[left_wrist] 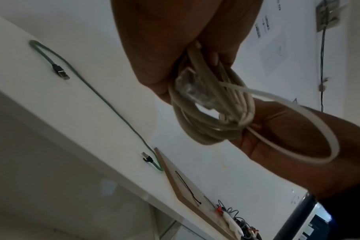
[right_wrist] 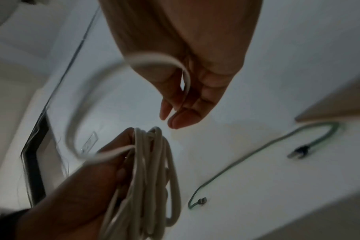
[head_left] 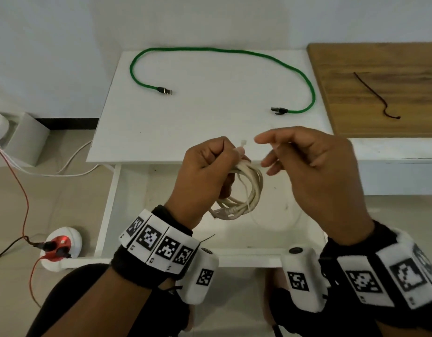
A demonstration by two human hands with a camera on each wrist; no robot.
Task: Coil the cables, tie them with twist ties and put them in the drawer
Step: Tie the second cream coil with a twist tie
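Two hands meet above the open drawer: the left hand grips a coiled white cable, the right hand's fingers pinch its white tie — beyond, a green network cable sprawls uncoiled across the white worktop.

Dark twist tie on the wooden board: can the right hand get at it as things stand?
Probably yes. The dark twist tie lies alone on the wooden board, nothing between, but the right hand is threading a white strap on the coil.

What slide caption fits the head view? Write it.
Left hand grips coiled white cable above open drawer; right hand threads tie; green cable waits.
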